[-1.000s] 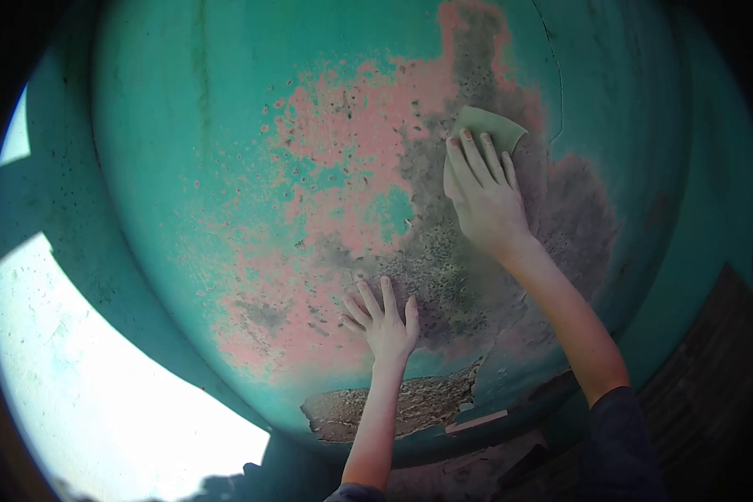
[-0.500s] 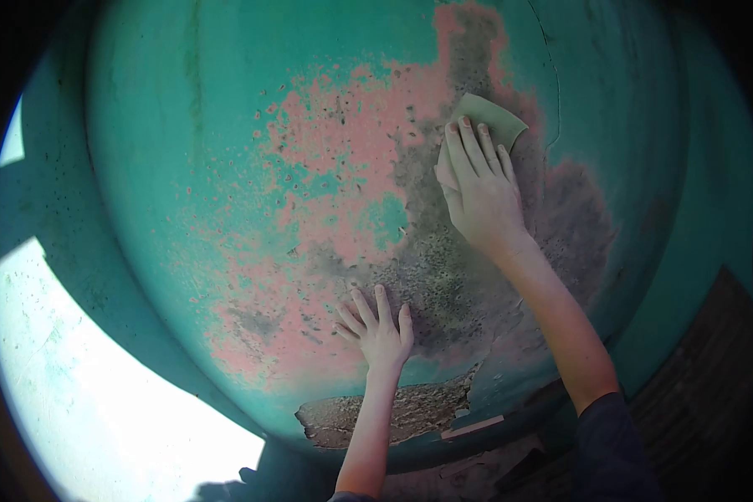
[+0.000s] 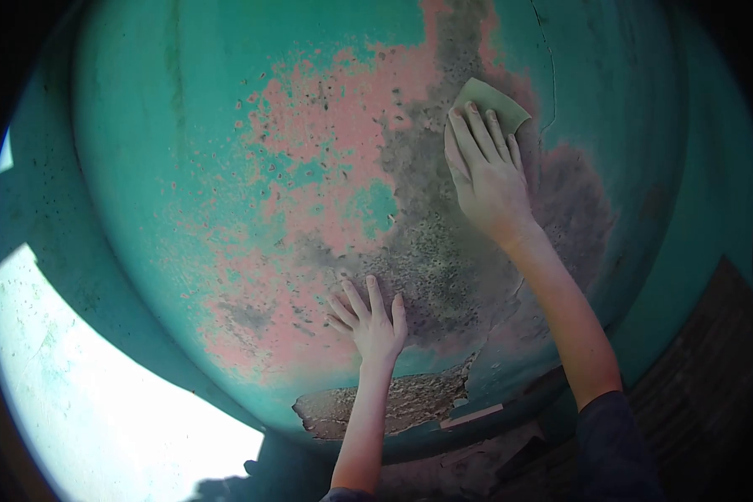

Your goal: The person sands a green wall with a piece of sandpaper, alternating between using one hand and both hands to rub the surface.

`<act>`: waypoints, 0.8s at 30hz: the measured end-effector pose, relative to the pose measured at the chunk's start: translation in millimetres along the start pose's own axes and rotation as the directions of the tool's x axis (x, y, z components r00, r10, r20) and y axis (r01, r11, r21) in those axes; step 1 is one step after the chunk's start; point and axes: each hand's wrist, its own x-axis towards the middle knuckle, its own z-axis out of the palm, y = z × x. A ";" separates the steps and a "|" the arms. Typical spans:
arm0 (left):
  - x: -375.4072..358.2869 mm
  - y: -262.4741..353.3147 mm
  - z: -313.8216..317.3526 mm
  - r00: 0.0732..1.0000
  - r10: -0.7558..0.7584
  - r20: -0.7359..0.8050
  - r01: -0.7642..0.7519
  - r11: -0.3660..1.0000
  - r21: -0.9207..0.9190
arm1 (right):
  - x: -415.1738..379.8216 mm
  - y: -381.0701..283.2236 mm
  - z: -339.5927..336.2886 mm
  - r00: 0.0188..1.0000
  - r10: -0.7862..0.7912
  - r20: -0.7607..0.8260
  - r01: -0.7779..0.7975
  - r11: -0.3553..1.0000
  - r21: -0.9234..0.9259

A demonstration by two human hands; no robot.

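A curved green painted surface (image 3: 134, 151) fills most of the view, its paint worn through to pink and dark grey patches. Against the grey patch at upper right, my right hand (image 3: 495, 188) presses a pale green-grey sheet of sandpaper (image 3: 498, 109). Part of the sheet shows beyond the fingertips and another part beside the thumb side; the rest lies hidden under the palm. Lower down, my left hand (image 3: 372, 326) rests flat with fingers spread, touching the edge between pink and grey. It holds nothing.
Below my left hand, a broken-away area (image 3: 418, 402) exposes rough brown material. A thin crack (image 3: 550, 67) runs down the upper right. Bright light (image 3: 100, 385) glares at lower left, beside a green rim. Dark ribbed material (image 3: 694, 360) stands at lower right.
My right hand and the sandpaper have slid right and slightly up across the surface. My left hand stays in the same spot on it. The whole view has shifted slightly.
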 end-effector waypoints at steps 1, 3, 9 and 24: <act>0.5 -0.4 0.0 1.000 0.007 -0.002 -0.007 1.000 0.011 | -9.4 -8.2 1.5 0.998 -0.037 0.042 0.036 0.999 0.026; 1.5 -0.8 -1.5 1.000 -0.001 0.026 0.001 1.000 0.012 | -38.4 -19.7 2.4 0.969 -0.192 0.152 0.178 0.978 0.105; -1.8 1.0 -2.3 0.996 -0.035 0.087 0.038 0.998 -0.044 | -95.5 -14.1 9.6 0.979 0.052 0.195 -0.066 0.996 0.065; -11.2 -7.0 -4.7 0.983 0.074 0.169 -0.087 0.994 0.071 | -217.1 13.0 29.0 0.908 0.331 0.255 -0.325 0.943 -0.067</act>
